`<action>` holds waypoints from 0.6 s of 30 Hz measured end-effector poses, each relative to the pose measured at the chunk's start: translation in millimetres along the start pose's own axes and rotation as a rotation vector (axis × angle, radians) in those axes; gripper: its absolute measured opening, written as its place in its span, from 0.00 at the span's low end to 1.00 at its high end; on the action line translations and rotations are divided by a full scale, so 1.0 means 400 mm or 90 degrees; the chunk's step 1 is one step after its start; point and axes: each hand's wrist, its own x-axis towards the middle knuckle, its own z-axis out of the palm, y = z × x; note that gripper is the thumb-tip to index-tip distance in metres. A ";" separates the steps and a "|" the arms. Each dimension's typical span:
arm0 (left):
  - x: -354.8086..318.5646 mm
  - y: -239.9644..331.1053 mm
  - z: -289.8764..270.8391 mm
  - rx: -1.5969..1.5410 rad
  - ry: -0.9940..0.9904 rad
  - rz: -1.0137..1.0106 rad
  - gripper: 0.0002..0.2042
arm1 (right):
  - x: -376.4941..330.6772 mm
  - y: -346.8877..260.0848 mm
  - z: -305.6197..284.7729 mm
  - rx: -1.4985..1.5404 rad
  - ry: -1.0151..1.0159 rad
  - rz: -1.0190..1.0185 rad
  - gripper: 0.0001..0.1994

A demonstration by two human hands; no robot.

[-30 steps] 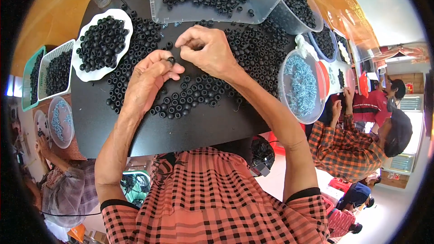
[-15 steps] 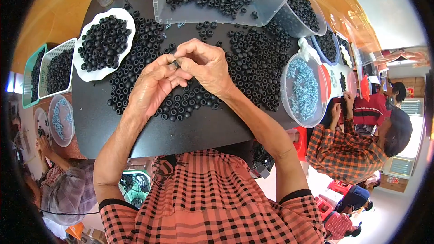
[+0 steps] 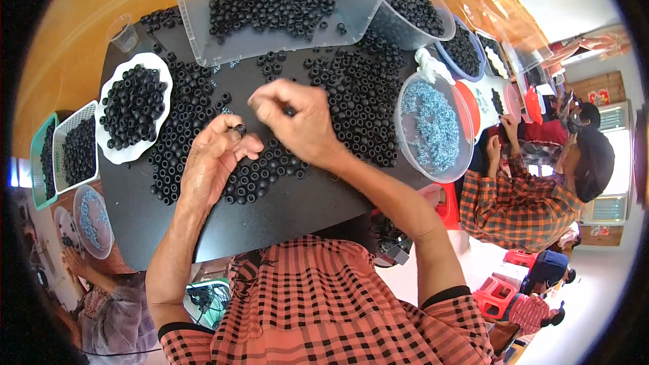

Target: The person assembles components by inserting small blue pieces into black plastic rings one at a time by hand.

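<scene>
My left hand (image 3: 208,157) pinches a small dark round piece (image 3: 241,129) between thumb and forefinger, the other fingers curled loosely. Just right of it and apart, my right hand (image 3: 302,120) is closed with its fingers bent in. A black bead-like piece (image 3: 289,111) shows within its curled fingers; anything at its fingertips is too small to make out. Under and around both hands lie many black round pieces (image 3: 368,105) with holes, spread over the dark table (image 3: 145,230). A few pale-blue bits lie among them close to my left fingertips.
A scalloped white plate (image 3: 125,156) of black pieces stands left. Ahead is a clear plastic bin (image 3: 270,54); a clear tub (image 3: 443,23) stands at the far right. Nearer right, a round bowl (image 3: 433,174) holds pale-blue bits. Co-workers sit at both sides, one in a checked shirt (image 3: 520,213).
My hands have parted: the right one has drawn away from the left, where their fingertips met before. The whole view has shifted, so the table things appear lower and further left.
</scene>
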 end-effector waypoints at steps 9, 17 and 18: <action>0.001 0.006 0.009 0.020 -0.016 0.003 0.06 | 0.155 0.100 -0.129 -0.312 -0.130 -0.088 0.09; -0.009 0.004 0.004 0.009 -0.023 -0.004 0.07 | 0.159 0.129 -0.088 -0.533 -0.187 -0.188 0.07; -0.009 0.004 0.004 0.008 -0.022 -0.004 0.07 | 0.156 0.127 -0.087 -0.533 -0.188 -0.188 0.07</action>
